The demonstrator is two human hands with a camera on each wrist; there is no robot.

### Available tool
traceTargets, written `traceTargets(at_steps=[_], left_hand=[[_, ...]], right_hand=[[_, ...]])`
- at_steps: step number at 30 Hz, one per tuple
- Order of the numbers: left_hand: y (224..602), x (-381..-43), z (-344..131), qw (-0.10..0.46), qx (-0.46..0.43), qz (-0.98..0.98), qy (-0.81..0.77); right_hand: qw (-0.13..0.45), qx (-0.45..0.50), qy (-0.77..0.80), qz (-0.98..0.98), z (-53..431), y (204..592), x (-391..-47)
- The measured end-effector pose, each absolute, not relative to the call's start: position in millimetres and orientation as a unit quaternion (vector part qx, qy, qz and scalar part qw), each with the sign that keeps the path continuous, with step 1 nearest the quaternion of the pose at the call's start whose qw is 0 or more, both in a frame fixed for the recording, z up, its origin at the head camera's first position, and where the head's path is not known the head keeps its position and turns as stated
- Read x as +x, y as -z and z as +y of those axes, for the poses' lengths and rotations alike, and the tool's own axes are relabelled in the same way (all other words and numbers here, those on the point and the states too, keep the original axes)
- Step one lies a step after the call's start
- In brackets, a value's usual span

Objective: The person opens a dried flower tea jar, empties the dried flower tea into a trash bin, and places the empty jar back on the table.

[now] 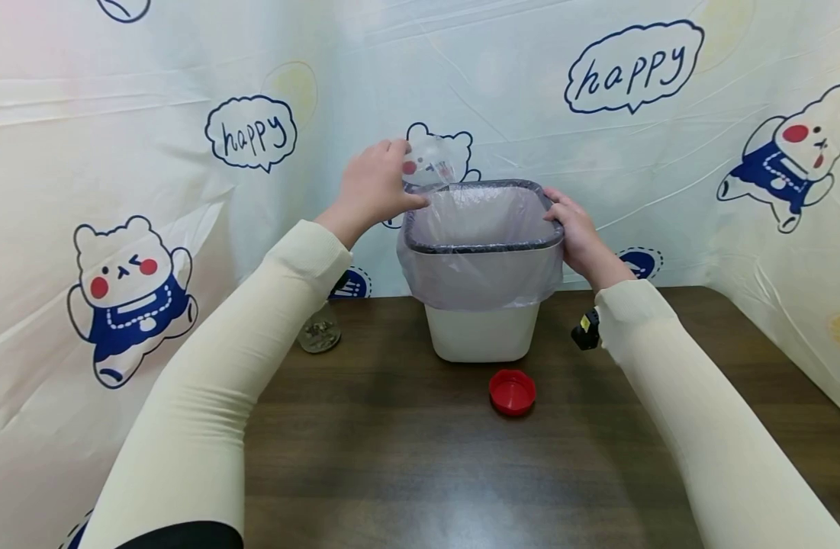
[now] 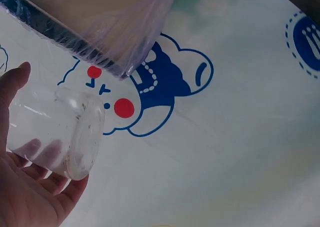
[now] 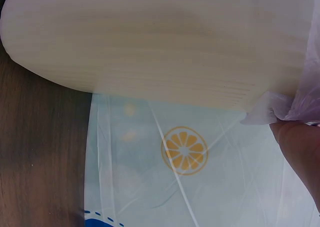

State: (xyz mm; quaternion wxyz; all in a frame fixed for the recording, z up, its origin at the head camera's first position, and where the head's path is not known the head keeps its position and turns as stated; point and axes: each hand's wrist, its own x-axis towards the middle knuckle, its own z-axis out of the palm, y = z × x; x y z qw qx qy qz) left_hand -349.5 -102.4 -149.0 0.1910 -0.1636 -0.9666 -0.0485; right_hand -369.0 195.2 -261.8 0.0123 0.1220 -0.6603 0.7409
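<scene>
Left of the bin [image 1: 484, 335]: long cream left sleeve [image 1: 214, 389], wide plain left cuff [image 1: 317, 252], creases mid-arm, black curved patch [image 1: 186, 536] at far end. Right of bin: matching cream right sleeve [image 1: 701, 412], small black block [image 1: 584, 332] with yellow mark by right cuff [image 1: 629, 301].

Printed curtain [image 1: 447, 53] behind brown table [image 1: 392, 465]
</scene>
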Motion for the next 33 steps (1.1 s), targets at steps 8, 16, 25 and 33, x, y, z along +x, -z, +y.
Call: traceTargets(at_steps=[8, 16, 25, 33], left_hand=[[152, -346, -112, 0.140, -0.119, -0.964, 0.192], [157, -342, -125, 0.116, -0.091, -0.951, 0.272], [168, -340, -140, 0.085, -0.080, -0.933, 0.340], [176, -337, -154, 0.062, -0.101, -0.917, 0.380]], right_hand=[[0.013, 0.121, -0.740, -0.662, 196, 262, -369], [0.010, 0.126, -0.743, -0.658, 196, 262, -370], [0.012, 0.124, -0.746, -0.654, 195, 263, -371], [0.011, 0.126, -0.745, -0.655, 195, 263, -371]])
